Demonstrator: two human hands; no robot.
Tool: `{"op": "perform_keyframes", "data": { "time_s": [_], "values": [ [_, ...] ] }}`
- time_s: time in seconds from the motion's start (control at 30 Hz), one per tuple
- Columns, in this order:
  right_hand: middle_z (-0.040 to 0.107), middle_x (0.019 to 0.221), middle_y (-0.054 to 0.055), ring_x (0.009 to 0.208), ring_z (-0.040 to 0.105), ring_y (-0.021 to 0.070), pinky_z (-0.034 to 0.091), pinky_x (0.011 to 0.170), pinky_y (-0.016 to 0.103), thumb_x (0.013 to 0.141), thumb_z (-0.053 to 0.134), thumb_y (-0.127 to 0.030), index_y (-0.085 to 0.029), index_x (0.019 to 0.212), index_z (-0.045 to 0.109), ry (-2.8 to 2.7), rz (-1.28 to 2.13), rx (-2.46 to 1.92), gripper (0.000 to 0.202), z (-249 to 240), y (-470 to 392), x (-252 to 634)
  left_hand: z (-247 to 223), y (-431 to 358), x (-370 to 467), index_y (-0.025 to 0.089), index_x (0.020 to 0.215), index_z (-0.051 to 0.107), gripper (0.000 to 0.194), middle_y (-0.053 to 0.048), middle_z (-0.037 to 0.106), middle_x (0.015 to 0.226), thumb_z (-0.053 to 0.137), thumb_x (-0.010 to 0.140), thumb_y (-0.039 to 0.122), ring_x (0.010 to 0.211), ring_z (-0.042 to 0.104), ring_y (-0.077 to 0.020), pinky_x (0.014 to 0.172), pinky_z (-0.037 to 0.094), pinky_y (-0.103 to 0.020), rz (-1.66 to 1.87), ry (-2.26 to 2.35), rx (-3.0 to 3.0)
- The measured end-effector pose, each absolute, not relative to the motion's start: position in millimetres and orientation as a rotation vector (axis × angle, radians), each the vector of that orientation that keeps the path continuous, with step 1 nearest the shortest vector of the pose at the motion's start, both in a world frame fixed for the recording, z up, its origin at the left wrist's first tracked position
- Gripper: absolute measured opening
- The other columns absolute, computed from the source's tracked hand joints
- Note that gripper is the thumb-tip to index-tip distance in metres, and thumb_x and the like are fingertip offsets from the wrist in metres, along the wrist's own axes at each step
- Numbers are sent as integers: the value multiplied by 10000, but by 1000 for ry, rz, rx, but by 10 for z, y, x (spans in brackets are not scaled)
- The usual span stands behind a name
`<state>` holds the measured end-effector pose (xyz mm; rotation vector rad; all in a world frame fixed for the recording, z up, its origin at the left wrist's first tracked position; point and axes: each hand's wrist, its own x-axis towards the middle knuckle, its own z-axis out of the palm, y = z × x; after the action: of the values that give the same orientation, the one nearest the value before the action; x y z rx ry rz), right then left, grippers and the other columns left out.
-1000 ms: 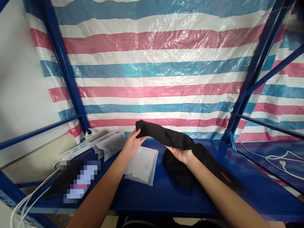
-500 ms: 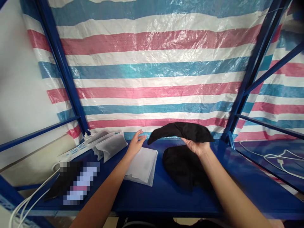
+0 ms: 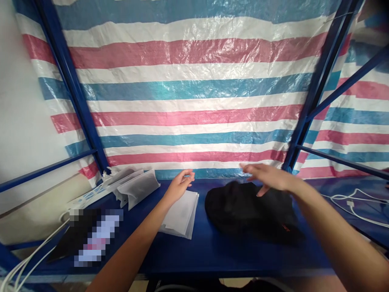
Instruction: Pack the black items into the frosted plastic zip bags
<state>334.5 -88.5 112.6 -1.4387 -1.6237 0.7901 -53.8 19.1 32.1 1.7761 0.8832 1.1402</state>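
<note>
My right hand (image 3: pixel 269 177) is open, a little blurred, with its fingers stretched to the left just above a soft black heap (image 3: pixel 243 211) on the blue shelf. The heap looks like black fabric caps, one over another, with small orange lettering at its right side. Where one ends and another begins is hard to make out. My left hand (image 3: pixel 180 184) hovers with loosely bent fingers and nothing in it, beyond a small stack of translucent white pouches (image 3: pixel 180 215). The pouches lie flat, partly hidden by my left forearm.
More translucent pouches (image 3: pixel 139 188) stand at the back left beside a white power strip (image 3: pixel 86 197). A dark object with a pixelated screen (image 3: pixel 99 237) lies at front left. Blue metal posts (image 3: pixel 65 87) frame a striped plastic sheet (image 3: pixel 194 117). White cables (image 3: pixel 349 202) lie at the right.
My right hand has let go of the black fabric piece, which now lies on the dark heap, and has turned palm down. My left hand has hardly moved.
</note>
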Motion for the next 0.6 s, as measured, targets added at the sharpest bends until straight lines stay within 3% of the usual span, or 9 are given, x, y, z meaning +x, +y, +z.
{"op": "perform_keyframes", "data": {
  "time_s": [0.07, 0.13, 0.2, 0.4, 0.5, 0.6],
  "values": [
    [722, 1431, 170, 1076, 777, 391, 693, 756, 450, 874, 716, -728, -232, 1417, 727, -1934, 786, -1711, 735, 953, -710, 3202, 344, 118, -432, 216, 1328, 680, 579, -144, 753, 1334, 688, 938, 644, 1163, 750, -317, 935, 619, -425, 1017, 893, 1863],
    [716, 1448, 167, 1236, 726, 404, 615, 1023, 481, 910, 676, -705, -219, 1466, 694, -2221, 715, -1776, 738, 765, -549, 3230, 364, 16, -308, 223, 1282, 723, 514, -124, 777, 1302, 662, 968, 626, 1175, 747, -313, 969, 597, -410, 901, 911, 1994],
    [696, 1482, 165, 1337, 674, 399, 531, 1132, 464, 918, 668, -655, -211, 1511, 655, -2375, 672, -1773, 740, 584, -428, 3374, 376, -98, -154, 229, 1230, 761, 448, -100, 795, 1269, 629, 1004, 593, 1186, 742, -299, 995, 573, -378, 800, 907, 2133],
    [766, 1332, 171, 1189, 742, 386, 559, 1002, 429, 803, 775, -504, -181, 1458, 690, -2439, 601, -2052, 735, 206, -372, 3826, 277, -199, 365, 218, 1342, 739, 488, -113, 784, 1307, 691, 968, 526, 1173, 744, -307, 954, 569, -367, 387, 941, 2389],
    [772, 1284, 164, 1160, 745, 386, 560, 954, 423, 745, 808, -456, -185, 1401, 720, -2335, 435, -2112, 715, 115, -439, 3984, 199, -98, 512, 219, 1250, 789, 496, -123, 800, 1267, 845, 838, 489, 1168, 751, -353, 941, 576, -395, 291, 1000, 2399],
    [809, 1090, 116, 1032, 768, 381, 557, 884, 431, 690, 828, -398, -215, 1256, 783, -2297, 406, -2142, 597, 77, -535, 4118, 184, -19, 573, 229, 1126, 829, 427, -97, 834, 1154, 925, 760, 427, 1055, 790, -327, 877, 588, -364, 288, 1017, 2366]
  ]
}}
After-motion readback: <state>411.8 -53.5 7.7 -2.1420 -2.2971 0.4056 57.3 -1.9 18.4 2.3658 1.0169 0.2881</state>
